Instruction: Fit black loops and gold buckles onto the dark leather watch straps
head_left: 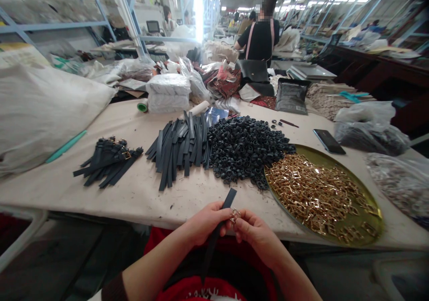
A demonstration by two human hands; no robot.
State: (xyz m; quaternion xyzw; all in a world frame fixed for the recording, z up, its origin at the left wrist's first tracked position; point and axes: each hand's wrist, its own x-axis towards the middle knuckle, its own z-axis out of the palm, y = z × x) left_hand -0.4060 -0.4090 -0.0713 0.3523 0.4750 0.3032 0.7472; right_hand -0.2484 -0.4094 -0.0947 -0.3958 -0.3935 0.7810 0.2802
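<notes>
At the bottom centre of the frame, the left hand (208, 223) gripped one strap (229, 199), and the right hand (252, 229) pinched one buckle (235, 215) just beside it, both things between the two hands. Mid-frame lay one strap pile (182, 144) and one loop heap (246, 147); at centre left, one bunch (109, 162) of buckled straps, all too dense to count. At right were one tray (323, 156) of uncounted buckles and one phone (329, 141).
</notes>
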